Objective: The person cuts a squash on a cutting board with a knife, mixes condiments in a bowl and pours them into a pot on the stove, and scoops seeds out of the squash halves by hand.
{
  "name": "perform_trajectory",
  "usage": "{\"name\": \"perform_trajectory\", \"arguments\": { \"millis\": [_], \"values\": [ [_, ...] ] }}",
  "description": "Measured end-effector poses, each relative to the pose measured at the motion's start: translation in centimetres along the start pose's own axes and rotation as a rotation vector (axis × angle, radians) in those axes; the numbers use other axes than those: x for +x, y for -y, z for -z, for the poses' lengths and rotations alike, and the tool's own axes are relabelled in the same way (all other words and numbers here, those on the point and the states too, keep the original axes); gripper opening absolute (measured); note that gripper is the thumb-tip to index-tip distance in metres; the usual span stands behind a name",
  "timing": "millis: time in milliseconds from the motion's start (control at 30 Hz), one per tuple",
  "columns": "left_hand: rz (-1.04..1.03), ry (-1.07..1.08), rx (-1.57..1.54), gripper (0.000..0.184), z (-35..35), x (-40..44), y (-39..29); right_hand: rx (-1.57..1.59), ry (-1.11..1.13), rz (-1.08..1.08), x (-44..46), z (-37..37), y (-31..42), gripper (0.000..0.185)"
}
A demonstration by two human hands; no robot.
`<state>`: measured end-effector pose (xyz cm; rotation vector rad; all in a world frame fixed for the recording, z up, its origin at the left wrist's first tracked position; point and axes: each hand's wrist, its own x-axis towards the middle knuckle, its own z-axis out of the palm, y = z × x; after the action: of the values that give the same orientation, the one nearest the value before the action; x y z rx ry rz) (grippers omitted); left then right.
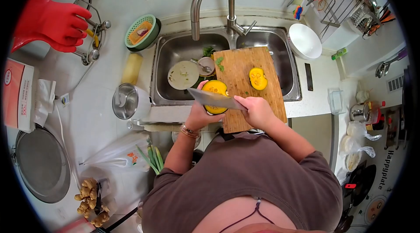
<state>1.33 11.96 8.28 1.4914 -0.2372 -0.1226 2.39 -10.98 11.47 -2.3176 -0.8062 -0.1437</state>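
Note:
In my left hand [200,115] I hold a pumpkin half [214,87], its orange cut face turned up, over the left edge of the cutting board. My right hand [258,111] grips the handle of a wide-bladed kitchen knife [214,99]. The blade lies across the front of the pumpkin half; whether it touches the flesh I cannot tell. A second piece of pumpkin [258,78], seeds showing in its middle, rests cut side up on the wooden cutting board [243,115]. Green leaf scraps [219,63] lie near the board's far left corner.
The board bridges the double sink [162,71] beneath a tall faucet [232,5]. In the left basin sit a plate [183,75] and a small bowl [205,65]. A white bowl [305,41] stands right of the sink, a green colander [141,31] left of it.

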Motion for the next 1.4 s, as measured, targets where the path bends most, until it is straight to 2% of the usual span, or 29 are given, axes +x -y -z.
{"name": "perform_trajectory", "arguments": {
  "millis": [33,133,167,200,267,367,533,733,800,933,1033,1267,1300,1400],
  "values": [
    [-0.035,0.000,0.041,0.110,0.0,0.0,-0.2,0.038,0.004,0.008,0.2,0.3,0.0,0.028],
    [-0.035,0.008,0.025,0.110,0.9,0.3,-1.1,0.378,0.206,-0.267,1.1,4.2,1.7,0.017],
    [-0.001,0.019,-0.035,0.111,1.2,0.3,-1.3,0.526,0.067,-0.273,0.8,3.4,0.7,0.018],
    [0.035,0.033,-0.096,0.111,1.4,0.2,-1.4,0.582,0.080,-0.428,1.7,4.7,1.6,0.016],
    [0.044,0.073,-0.145,0.112,1.7,-0.1,-0.6,0.883,0.249,-0.654,3.0,4.9,-0.4,0.015],
    [0.092,0.158,-0.290,0.111,1.5,-0.1,-1.6,1.066,0.316,-0.655,4.3,5.6,-0.3,0.015],
    [0.110,0.182,-0.476,0.113,0.9,-0.2,-1.8,1.138,0.408,-0.772,4.8,5.5,-0.8,0.017],
    [0.069,0.142,-0.519,0.113,0.5,0.4,-2.0,1.265,0.507,-0.853,5.0,4.6,-0.6,0.019],
    [0.092,0.146,-0.490,0.108,1.0,0.6,-1.5,1.283,0.563,-0.837,4.9,4.2,-1.0,0.020],
    [0.109,0.120,-0.409,0.099,1.6,1.3,-1.5,1.182,0.535,-0.858,5.4,3.8,-1.0,0.018],
    [0.217,0.066,-0.365,0.096,2.0,2.0,-2.0,1.141,0.496,-0.859,6.4,2.9,-1.4,0.016],
    [0.155,-0.024,0.084,0.095,4.7,4.8,0.6,0.981,0.455,-0.746,9.6,-1.9,-3.3,0.018],
    [0.213,-0.057,0.047,0.098,4.7,5.0,-0.6,0.988,0.437,-0.731,10.2,-2.6,-3.5,0.018],
    [0.056,-0.239,0.413,0.102,6.7,5.5,2.1,1.147,0.237,-0.829,11.5,-4.3,-3.2,0.015]
  ]
}}
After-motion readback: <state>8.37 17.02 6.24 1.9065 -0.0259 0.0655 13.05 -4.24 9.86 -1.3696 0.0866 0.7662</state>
